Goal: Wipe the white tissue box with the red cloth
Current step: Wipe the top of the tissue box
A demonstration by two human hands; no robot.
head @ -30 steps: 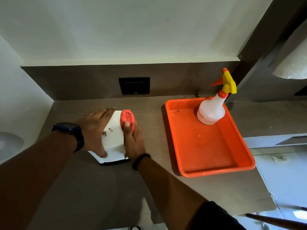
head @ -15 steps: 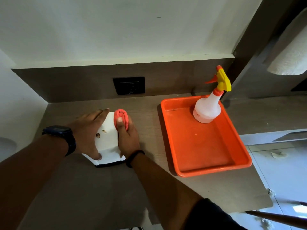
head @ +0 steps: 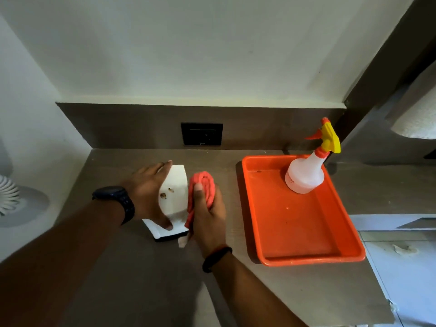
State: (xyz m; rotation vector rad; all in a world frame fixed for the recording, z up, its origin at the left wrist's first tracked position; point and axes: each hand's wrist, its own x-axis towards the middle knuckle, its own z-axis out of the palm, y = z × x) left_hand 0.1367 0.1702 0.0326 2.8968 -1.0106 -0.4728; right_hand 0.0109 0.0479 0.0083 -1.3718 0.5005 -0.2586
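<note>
The white tissue box point(head: 175, 197) stands on the brown counter, left of centre, with two small dark marks on its top face. My left hand point(head: 147, 193) grips its left side, fingers spread along the far and near edges. My right hand point(head: 207, 214) holds the bunched red cloth point(head: 204, 185) pressed against the box's right side. The thumb lies over the cloth. The box's right face is hidden behind the cloth and hand.
An orange tray point(head: 304, 234) lies to the right with a white spray bottle point(head: 306, 172), yellow trigger, in its far corner. A black wall socket point(head: 201, 134) sits on the backsplash. A white fan point(head: 9, 197) shows at far left. The counter edge drops off at lower right.
The red cloth has slid from the box's top far edge down onto its right side. My left hand keeps holding the box. The camera view shifted a little.
</note>
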